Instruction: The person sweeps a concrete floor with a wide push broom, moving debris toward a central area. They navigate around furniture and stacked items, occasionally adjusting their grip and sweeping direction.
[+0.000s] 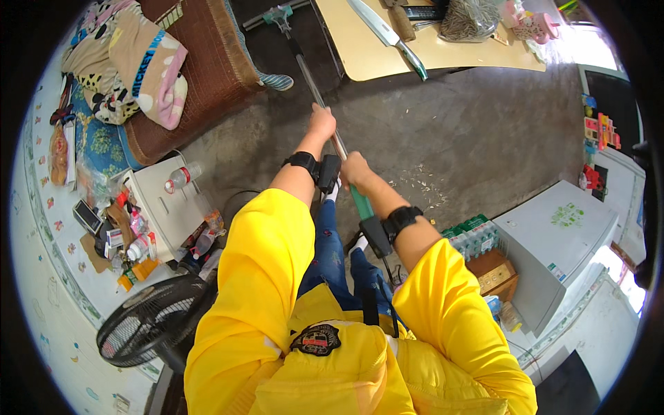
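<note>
Both hands hold the long metal pole of a mop (309,78). My left hand (322,122) grips the bare pole farther out. Closer to my body, my right hand (356,167) is closed round it just above the green grip (361,202). At the far end, the pole joins a green and grey mop head (278,15) that lies low between the bed and the table; its underside is hidden. Small pale bits (425,187) are scattered on the dark concrete floor (467,129) to the right of my right hand.
A bed with a brown mat (202,67) stands at left, above a white cabinet (166,202) and black fan (150,321). A large knife (381,28) overhangs the table edge (477,59). Bottled drinks (474,238) and a white fridge (560,228) are at right.
</note>
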Motion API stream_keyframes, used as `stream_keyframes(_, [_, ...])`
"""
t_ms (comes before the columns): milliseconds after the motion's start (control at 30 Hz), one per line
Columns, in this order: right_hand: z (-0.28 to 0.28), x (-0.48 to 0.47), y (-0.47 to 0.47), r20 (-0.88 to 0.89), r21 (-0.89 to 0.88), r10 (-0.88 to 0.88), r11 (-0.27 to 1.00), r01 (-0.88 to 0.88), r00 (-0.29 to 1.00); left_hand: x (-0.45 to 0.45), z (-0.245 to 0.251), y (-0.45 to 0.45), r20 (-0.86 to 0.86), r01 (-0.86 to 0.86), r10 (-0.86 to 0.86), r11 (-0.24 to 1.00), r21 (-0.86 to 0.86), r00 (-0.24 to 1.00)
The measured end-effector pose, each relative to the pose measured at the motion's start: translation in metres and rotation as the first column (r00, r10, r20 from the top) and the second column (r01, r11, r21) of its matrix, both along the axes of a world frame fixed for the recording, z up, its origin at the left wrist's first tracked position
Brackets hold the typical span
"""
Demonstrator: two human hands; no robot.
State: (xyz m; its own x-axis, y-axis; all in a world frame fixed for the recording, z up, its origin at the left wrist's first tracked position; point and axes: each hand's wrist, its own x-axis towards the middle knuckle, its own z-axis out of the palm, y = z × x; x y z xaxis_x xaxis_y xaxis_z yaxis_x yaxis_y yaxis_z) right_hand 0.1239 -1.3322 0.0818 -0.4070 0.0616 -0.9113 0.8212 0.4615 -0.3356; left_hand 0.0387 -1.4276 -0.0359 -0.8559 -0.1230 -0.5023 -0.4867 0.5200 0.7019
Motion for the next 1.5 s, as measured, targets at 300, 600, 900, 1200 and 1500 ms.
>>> stream_keyframes(300, [0.016,0.249,0.124,0.066,0.015,0.106,0.994,-0.107,0.992,0.251,0.011,0.112,0.522,0.041,-0.086,0.994,0.097,0.848])
stream_keyframes(600, [0.037,0.465,0.221,0.127,0.128,0.355,0.920,-0.370,0.926,0.447,0.038,0.177,0.754,-0.035,-0.347,0.898,0.439,0.557])
stream_keyframes(900, [0.108,0.519,0.218,-0.097,0.010,0.076,0.997,-0.076,0.992,0.486,0.057,0.188,0.828,-0.320,-0.099,0.892,0.320,0.552])
stream_keyframes(1200, [0.075,0.387,0.172,0.022,-0.043,-0.020,0.999,0.021,1.000,0.382,0.054,0.141,0.515,-0.441,0.202,0.804,0.398,0.833])
stream_keyframes(1500, [0.091,0.355,0.149,0.085,-0.088,0.036,0.996,-0.029,0.996,0.328,0.066,0.096,0.676,-0.347,-0.015,0.850,0.396,0.737])
